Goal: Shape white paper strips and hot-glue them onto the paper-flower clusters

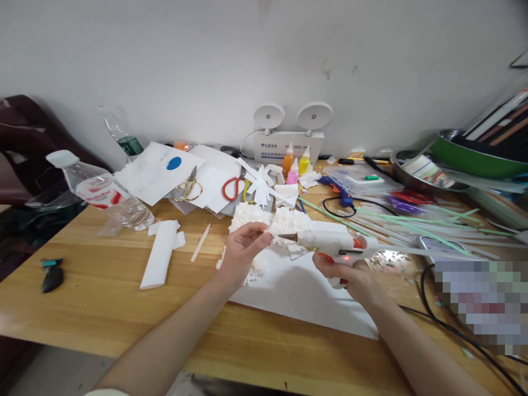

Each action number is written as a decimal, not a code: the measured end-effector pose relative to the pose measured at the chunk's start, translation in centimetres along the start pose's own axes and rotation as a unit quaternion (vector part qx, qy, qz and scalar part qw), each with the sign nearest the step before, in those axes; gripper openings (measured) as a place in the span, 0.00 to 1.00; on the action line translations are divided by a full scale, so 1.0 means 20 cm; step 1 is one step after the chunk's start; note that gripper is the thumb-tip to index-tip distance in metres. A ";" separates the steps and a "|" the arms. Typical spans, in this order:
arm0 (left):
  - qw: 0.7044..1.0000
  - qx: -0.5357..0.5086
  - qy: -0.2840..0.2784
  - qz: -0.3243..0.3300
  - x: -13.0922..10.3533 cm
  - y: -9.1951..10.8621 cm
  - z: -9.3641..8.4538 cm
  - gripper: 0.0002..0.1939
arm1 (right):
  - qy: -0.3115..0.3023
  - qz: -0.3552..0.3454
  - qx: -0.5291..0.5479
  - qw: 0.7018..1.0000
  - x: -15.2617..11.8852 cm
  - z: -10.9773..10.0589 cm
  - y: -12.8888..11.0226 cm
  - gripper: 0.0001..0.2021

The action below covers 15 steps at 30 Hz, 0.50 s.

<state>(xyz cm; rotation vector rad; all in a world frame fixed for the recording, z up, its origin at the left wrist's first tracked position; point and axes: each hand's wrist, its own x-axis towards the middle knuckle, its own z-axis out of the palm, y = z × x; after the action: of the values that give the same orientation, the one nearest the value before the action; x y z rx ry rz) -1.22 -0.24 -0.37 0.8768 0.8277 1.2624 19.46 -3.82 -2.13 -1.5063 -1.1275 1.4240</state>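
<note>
My right hand [346, 272] is wrapped round the handle of a white hot glue gun [325, 240], whose small red light glows. A long translucent glue stick [408, 250] runs out of its back end. The gun's nozzle points left at the fingertips of my left hand [245, 247]. Those fingertips are pinched together; whatever sits between them is too small to tell from the white behind. Beneath both hands lies a white sheet [297, 291], its upper left part covered with crumpled white paper bits [291, 220].
A rolled white paper piece [159, 256] and a wooden stick [201, 242] lie left, near a water bottle [107, 192]. Behind are gold scissors [190, 187], red-handled scissors [231, 190] and paint bottles [287, 160]. Glue sticks [371, 223], a blue glue gun [340, 190] and black cable [445, 330] crowd the right.
</note>
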 end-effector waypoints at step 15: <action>0.999 0.004 0.018 0.040 0.01 0.00 0.00 0.10 | 0.028 -0.068 -0.038 0.997 0.03 0.01 -0.01 0.10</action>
<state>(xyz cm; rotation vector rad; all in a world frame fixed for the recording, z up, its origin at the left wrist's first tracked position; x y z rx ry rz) -1.28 -0.03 -0.36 0.9034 0.8333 1.3497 19.30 -3.16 -2.10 -1.4822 -1.2371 1.2531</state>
